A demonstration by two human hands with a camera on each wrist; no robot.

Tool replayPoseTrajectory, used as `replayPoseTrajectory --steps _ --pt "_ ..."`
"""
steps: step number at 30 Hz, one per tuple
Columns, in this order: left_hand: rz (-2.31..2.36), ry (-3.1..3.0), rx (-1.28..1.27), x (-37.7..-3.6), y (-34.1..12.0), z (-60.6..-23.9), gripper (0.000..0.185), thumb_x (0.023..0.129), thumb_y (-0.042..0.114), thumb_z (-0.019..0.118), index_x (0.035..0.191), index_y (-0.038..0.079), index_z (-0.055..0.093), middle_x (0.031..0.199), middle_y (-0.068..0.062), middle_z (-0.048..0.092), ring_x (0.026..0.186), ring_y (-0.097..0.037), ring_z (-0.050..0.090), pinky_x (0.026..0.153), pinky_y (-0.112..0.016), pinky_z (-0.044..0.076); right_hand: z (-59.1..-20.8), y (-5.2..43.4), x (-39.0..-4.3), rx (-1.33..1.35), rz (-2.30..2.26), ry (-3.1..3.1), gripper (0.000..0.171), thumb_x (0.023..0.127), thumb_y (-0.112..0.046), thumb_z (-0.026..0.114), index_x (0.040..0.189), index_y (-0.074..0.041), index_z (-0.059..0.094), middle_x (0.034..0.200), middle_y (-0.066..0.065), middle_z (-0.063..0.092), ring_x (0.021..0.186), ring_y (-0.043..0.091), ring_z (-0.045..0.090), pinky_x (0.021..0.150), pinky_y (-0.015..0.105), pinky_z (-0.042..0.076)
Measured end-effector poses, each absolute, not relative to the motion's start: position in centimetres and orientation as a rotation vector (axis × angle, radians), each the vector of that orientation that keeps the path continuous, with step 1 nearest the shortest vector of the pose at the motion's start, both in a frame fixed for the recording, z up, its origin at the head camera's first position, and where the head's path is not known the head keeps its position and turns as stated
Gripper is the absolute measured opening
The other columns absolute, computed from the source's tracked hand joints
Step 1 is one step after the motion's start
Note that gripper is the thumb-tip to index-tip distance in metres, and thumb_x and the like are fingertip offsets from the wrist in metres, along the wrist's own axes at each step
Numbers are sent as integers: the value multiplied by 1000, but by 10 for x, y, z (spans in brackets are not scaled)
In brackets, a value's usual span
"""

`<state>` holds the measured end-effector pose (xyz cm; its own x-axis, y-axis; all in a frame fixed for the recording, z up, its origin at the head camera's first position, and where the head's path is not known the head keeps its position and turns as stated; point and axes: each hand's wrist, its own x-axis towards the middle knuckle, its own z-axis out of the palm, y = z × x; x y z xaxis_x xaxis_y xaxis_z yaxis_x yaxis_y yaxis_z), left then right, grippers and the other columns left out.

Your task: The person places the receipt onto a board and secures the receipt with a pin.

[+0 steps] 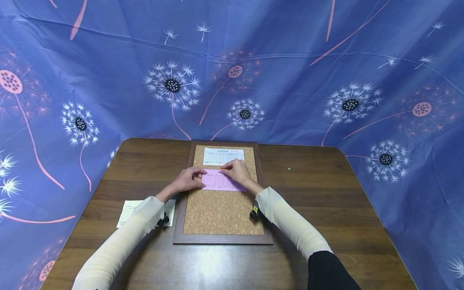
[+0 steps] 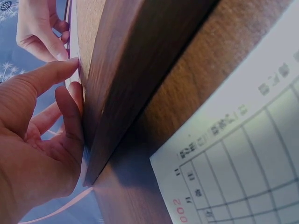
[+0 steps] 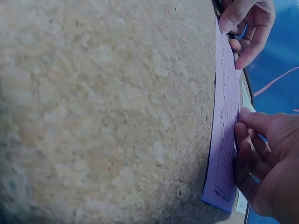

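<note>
We press both hands onto a pink slip (image 1: 222,180) near the cork board's (image 1: 221,209) far edge: left hand (image 1: 188,179) pinching its left end, right hand (image 1: 236,170) fingers flat along its top.

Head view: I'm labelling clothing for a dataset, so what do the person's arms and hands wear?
Both arms wear long cream sleeves; the right sleeve ends higher up in a black part. A small black device sits under each wrist, the right one with a yellow mark. Left hand and right hand are bare: no gloves.
</note>
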<state>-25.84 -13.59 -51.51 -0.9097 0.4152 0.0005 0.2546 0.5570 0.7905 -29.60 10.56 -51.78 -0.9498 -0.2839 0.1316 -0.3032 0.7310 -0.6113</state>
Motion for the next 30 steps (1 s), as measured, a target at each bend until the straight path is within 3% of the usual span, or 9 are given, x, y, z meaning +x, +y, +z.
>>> replayPoseTrajectory --steps 11,30 --pt "1279 2616 582 -258 -136 -515 45 76 3 84 117 -5 69 93 -15 61 72 -10 49 63 -18 39 -515 102 -296 473 1013 -2906 12 84 -22 85 93 -14 84 93 4 80 90 19 77 81 36 59" --pt "1292 2611 614 -258 -137 -516 46 76 3 84 118 -6 69 93 -17 62 72 -12 49 63 -19 39 -519 103 -294 527 994 -2841 13 84 -21 84 91 -10 84 89 7 80 85 21 77 82 35 59"
